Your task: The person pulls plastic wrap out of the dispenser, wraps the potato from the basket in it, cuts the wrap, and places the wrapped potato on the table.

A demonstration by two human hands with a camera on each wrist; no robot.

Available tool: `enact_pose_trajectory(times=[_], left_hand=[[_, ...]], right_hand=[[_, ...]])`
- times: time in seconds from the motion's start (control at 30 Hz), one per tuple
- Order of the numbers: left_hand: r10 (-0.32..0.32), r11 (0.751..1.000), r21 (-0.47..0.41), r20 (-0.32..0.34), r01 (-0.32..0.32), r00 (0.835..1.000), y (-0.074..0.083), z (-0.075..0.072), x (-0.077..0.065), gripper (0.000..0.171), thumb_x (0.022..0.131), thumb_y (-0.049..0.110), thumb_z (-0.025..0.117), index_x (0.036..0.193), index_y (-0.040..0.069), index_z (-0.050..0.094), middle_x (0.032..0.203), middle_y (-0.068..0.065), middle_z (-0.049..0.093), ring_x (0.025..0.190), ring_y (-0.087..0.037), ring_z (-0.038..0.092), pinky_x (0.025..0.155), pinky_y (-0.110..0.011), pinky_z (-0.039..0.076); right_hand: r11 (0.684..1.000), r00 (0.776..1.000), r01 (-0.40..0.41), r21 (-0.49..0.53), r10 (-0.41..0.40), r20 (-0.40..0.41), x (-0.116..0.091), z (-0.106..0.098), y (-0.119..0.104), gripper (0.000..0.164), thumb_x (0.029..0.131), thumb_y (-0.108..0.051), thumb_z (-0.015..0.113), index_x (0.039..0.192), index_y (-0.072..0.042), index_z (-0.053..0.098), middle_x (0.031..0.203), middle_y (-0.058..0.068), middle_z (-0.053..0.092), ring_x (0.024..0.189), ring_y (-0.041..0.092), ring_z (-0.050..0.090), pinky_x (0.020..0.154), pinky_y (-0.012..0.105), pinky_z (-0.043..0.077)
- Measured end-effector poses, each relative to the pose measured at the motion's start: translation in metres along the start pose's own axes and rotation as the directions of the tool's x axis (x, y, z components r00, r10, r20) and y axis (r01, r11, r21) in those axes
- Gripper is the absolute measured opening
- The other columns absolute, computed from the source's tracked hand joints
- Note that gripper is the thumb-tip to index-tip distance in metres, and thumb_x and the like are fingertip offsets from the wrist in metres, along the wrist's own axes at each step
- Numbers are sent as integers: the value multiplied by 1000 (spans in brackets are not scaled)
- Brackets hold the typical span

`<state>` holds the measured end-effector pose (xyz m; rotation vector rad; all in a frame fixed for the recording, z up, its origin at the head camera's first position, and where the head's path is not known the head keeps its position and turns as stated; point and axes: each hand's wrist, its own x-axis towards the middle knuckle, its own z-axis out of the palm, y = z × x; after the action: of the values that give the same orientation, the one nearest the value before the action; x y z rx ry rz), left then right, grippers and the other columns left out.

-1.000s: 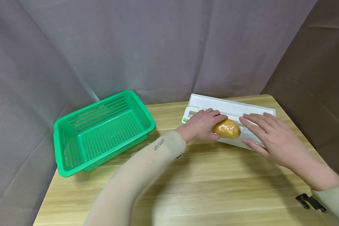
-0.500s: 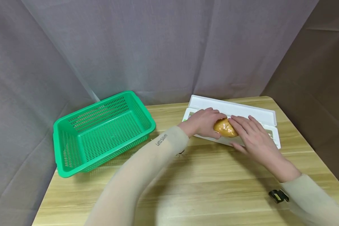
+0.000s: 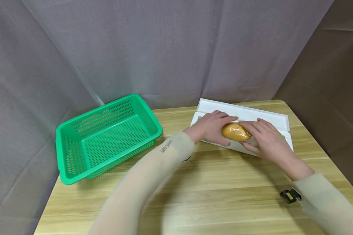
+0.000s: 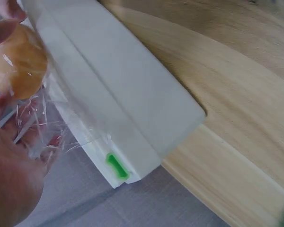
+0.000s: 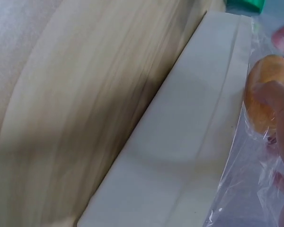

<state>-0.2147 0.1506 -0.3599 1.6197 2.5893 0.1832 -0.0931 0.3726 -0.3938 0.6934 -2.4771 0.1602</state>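
Observation:
A golden-brown oval food item (image 3: 236,132), smooth like a potato or a bread roll, lies in clear cling film over a white cling film dispenser (image 3: 272,119) with its lid raised. My right hand (image 3: 270,140) grips its right end, thumb below and fingers over the top. At the left end is my left hand (image 3: 210,127), thumb spread away from the fingers. In the left wrist view, loose cling film (image 4: 47,123) stretches over the left fingers, close beside the food item. The right wrist view shows the right thumb (image 5: 270,94) pressed on the food item.
A green perforated basket (image 3: 109,140) stands on the left of the wooden table (image 3: 223,195), with a grey curtain (image 3: 150,49) behind. A green slider (image 4: 117,165) sits at one end of the dispenser. A black strap device (image 3: 290,195) hangs by the right sleeve.
My right hand has moved left from the film beside the food item onto its right end. The left hand stays at the left end, its thumb now farther from the food item.

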Motion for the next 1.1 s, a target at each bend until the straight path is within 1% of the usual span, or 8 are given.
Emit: enact_pose_trajectory(times=[0.1,0.2,0.27,0.4,0.57,0.73,0.83,1.1], left_hand=[[16,992,126,-38,-11,999,3,6,-5,101,88,65,77,170,28,29,167,4,41,157,-18,30,126,-39,28],[65,966,258,-110,-35,992,7,14,-9,100,89,66,77,168,25,31,164,3,44,158,-20,31,129,-41,22],[84,950,311,-164,-29,983,9,19,-10,97,90,64,78,166,23,35,159,4,49,155,-20,36,129,-41,24],[78,931,364,-238,15,968,11,25,-9,90,93,63,74,164,21,38,152,6,54,148,-18,44,125,-40,29],[48,934,354,-276,55,960,12,24,-6,84,96,62,72,162,22,40,147,7,59,139,-16,51,119,-38,35],[31,938,339,-289,72,957,11,20,-1,83,93,63,75,159,24,44,143,8,62,135,-15,55,117,-37,38],[27,934,350,-288,78,957,12,17,1,80,93,63,76,157,25,46,141,9,62,133,-15,56,116,-37,37],[16,924,370,-292,97,956,13,12,5,65,94,58,76,148,28,55,137,12,64,132,-12,56,117,-38,36]], right_hand=[[1000,999,-26,17,26,32,1,-4,2,64,97,-45,68,142,0,58,117,20,69,110,43,65,112,63,41],[998,997,-51,23,50,52,2,-8,4,74,78,-28,86,141,-1,59,112,21,71,106,44,66,108,64,44],[998,996,-65,23,63,57,3,-9,6,80,69,-21,91,140,-1,60,109,22,71,103,44,67,107,64,45],[996,995,-86,34,84,54,7,-10,8,80,67,-20,93,138,-1,61,107,22,71,100,43,68,104,64,47],[994,995,-92,56,90,50,10,-11,11,80,66,-20,94,137,-2,62,105,22,73,98,44,69,101,65,48],[994,997,-73,78,72,25,13,-11,14,77,67,-20,91,136,-1,63,104,22,74,96,45,70,94,65,52],[993,997,-75,89,73,18,14,-11,16,77,66,-19,91,136,-1,64,105,22,74,96,46,69,90,64,53],[990,994,-103,98,99,43,16,-14,16,80,68,-16,93,140,0,62,112,25,73,104,48,69,93,64,51]])
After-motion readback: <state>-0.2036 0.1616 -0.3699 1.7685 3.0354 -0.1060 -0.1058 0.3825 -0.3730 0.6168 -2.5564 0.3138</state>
